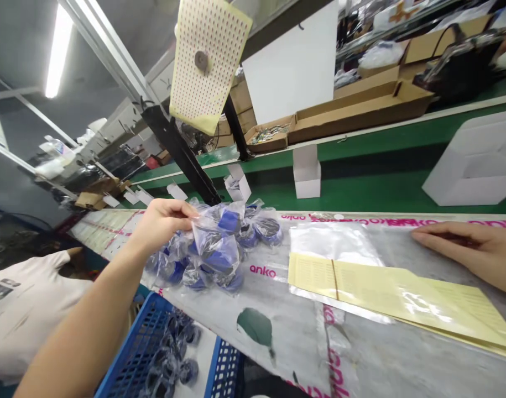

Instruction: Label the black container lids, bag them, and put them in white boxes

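Observation:
My left hand (pixel 167 221) pinches the edge of a clear plastic bag (pixel 219 235) with a blue item inside, whose kind I cannot make out. The bag lies over a pile of similar bagged blue items (pixel 194 271) on the covered table. Off to the right, my right hand (pixel 470 249) holds nothing, its fingers stretched out low over the table. Left of that hand lie clear flat bags (pixel 331 240) and yellow printed sheets (pixel 373 287); a brown band crosses the sheets.
A blue basket (pixel 130 345) holding more bagged items stands below the table edge. White boxes (pixel 307 179) stand along the green conveyor (pixel 356 171), with a cardboard tray (pixel 360 113) behind. A yellow dotted sheet (pixel 207 88) hangs overhead. A person in a light shirt (pixel 32 304) is at left.

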`<state>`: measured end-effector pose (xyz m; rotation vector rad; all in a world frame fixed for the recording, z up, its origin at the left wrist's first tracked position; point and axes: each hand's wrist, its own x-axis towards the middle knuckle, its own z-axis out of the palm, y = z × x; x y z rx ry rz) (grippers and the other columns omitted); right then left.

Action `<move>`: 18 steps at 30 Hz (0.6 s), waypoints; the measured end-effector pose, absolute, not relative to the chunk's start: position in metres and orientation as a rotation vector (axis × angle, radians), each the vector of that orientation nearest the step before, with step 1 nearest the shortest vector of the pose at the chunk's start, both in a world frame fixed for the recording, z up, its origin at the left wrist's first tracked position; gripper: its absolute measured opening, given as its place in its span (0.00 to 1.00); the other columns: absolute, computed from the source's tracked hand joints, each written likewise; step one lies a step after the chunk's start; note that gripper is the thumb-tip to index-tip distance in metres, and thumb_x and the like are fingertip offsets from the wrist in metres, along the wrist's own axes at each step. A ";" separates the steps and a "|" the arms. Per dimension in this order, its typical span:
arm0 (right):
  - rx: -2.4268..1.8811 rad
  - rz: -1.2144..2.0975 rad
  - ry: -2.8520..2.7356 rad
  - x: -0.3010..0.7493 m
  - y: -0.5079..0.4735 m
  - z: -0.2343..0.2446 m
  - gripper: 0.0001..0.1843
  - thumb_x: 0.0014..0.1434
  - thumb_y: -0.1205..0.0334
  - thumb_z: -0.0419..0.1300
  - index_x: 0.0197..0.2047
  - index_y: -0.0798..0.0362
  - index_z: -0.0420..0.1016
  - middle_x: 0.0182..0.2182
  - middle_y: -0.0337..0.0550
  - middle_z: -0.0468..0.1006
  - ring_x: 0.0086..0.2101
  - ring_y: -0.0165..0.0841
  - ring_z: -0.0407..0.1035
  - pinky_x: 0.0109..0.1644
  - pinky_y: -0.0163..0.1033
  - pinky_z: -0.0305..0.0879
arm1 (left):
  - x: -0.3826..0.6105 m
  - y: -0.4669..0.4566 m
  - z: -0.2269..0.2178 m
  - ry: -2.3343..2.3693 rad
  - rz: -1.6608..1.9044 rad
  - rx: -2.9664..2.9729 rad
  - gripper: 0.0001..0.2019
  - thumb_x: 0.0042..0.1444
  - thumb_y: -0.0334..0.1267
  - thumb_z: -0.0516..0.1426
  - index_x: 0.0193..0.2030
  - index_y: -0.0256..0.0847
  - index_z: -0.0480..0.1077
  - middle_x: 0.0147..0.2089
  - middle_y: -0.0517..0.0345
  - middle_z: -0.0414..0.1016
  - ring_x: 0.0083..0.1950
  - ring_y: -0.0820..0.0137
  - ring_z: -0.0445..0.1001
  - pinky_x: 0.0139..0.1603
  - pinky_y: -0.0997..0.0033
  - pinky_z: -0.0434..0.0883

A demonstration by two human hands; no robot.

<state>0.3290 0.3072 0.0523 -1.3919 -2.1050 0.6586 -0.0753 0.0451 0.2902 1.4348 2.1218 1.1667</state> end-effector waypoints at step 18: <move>-1.613 0.875 -2.108 0.317 0.291 0.081 0.33 0.36 0.31 0.52 0.35 0.44 0.81 0.43 0.47 0.83 0.43 0.51 0.75 0.52 0.52 0.68 | -0.031 0.074 0.287 1.976 0.951 1.434 0.03 0.37 0.33 0.65 0.23 0.39 0.79 0.29 0.55 0.79 0.29 0.69 0.74 0.29 0.75 0.71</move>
